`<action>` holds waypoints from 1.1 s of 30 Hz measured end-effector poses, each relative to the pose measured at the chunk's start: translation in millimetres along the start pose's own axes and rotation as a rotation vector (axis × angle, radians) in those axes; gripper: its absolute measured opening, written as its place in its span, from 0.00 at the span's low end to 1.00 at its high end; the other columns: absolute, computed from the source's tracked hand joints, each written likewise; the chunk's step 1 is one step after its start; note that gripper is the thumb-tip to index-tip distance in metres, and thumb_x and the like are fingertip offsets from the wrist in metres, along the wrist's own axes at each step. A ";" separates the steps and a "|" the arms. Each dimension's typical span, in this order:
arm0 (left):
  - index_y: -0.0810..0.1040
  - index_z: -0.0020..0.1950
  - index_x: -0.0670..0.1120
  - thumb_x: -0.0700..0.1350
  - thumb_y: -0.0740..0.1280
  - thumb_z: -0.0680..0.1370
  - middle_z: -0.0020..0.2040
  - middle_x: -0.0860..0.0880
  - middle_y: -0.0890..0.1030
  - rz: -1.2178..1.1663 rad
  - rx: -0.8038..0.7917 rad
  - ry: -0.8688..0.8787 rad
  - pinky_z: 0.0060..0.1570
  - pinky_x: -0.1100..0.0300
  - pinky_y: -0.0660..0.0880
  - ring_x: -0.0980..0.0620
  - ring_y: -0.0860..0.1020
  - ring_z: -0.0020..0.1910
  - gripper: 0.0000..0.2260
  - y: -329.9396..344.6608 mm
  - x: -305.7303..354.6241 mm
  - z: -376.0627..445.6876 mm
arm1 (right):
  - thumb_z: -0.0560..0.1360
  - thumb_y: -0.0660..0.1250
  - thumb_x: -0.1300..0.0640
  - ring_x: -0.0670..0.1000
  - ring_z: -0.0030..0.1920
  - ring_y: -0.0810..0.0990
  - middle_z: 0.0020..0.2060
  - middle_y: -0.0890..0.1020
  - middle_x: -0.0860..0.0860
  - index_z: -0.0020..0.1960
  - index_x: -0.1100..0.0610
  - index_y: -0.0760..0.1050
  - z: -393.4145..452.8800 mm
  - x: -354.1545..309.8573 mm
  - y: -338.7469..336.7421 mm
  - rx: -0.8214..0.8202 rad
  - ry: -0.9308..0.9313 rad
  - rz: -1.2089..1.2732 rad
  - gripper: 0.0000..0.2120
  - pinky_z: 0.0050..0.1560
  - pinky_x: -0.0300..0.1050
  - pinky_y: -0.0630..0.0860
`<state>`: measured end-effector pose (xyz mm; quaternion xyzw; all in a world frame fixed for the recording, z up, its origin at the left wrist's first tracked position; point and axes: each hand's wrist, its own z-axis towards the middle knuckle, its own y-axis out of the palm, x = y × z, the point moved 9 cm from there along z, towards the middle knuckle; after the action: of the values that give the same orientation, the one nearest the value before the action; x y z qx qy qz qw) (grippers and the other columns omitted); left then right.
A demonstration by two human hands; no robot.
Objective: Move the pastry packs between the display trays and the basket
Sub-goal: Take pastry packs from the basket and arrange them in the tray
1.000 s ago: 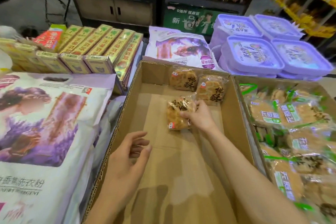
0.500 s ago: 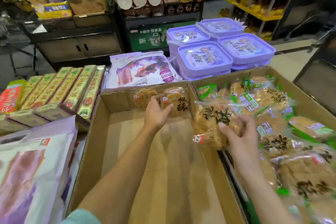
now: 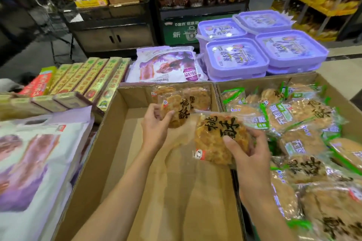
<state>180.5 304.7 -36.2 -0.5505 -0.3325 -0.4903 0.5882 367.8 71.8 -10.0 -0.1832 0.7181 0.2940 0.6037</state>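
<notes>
Pastry pack (image 3: 219, 139) at frame centre, gripped in right hand (image 3: 248, 148), fingers curled round its right edge, above the near-empty cardboard tray (image 3: 109, 143). Second pastry pack (image 3: 176, 111) beyond it, pinched by left hand (image 3: 156, 125). Two more packs (image 3: 195, 96) against the tray's far wall. Full tray (image 3: 340, 92) at right; purple tubs (image 3: 237, 58) farther back.

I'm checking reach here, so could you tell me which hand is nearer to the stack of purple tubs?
Right. The right hand holds a pastry pack below and just left of the purple tubs; the left hand grips another pack further left.
</notes>
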 end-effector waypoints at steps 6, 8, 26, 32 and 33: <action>0.81 0.50 0.47 0.37 0.76 0.74 0.43 0.48 0.86 -0.186 0.211 -0.047 0.41 0.65 0.79 0.55 0.84 0.42 0.09 -179.3 56.0 -111.5 | 0.68 0.80 0.55 0.51 0.53 0.84 0.52 0.85 0.52 0.56 0.46 0.74 -41.7 -4.2 56.1 -0.173 -0.037 -0.068 0.21 0.55 0.57 0.81; 0.81 0.51 0.47 0.36 0.76 0.72 0.42 0.50 0.87 -0.213 0.361 -0.093 0.40 0.66 0.79 0.55 0.85 0.42 0.11 -251.2 53.3 -170.4 | 0.71 0.78 0.57 0.50 0.51 0.84 0.51 0.85 0.51 0.57 0.47 0.74 -78.5 -5.3 92.6 -0.306 -0.042 -0.084 0.19 0.51 0.53 0.81; 0.83 0.49 0.50 0.43 0.78 0.70 0.47 0.41 0.85 -0.243 1.740 -0.603 0.39 0.50 0.81 0.40 0.83 0.44 0.10 -599.0 -79.5 -859.4 | 0.71 0.76 0.66 0.44 0.42 0.82 0.43 0.85 0.47 0.54 0.55 0.76 -705.3 188.7 289.5 -1.704 0.138 -0.365 0.16 0.41 0.37 0.78; 0.81 0.54 0.44 0.37 0.77 0.72 0.45 0.44 0.86 -0.328 1.777 -0.778 0.35 0.56 0.83 0.49 0.85 0.38 0.13 -622.0 -140.4 -901.9 | 0.74 0.74 0.65 0.54 0.50 0.85 0.48 0.85 0.54 0.57 0.54 0.75 -789.3 280.8 304.5 -1.796 0.323 -0.533 0.15 0.46 0.48 0.83; 0.81 0.53 0.44 0.36 0.77 0.71 0.44 0.45 0.86 -0.325 1.731 -0.803 0.32 0.59 0.82 0.52 0.84 0.35 0.12 -634.1 -152.2 -896.5 | 0.74 0.74 0.64 0.56 0.51 0.85 0.49 0.85 0.55 0.57 0.52 0.75 -795.2 296.5 310.1 -1.778 0.347 -0.551 0.15 0.46 0.50 0.83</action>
<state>-595.9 -481.1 -128.9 -0.0003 -0.8268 0.0737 0.5576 -488.1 -176.9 -158.5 -0.7802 0.2420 0.5493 0.1758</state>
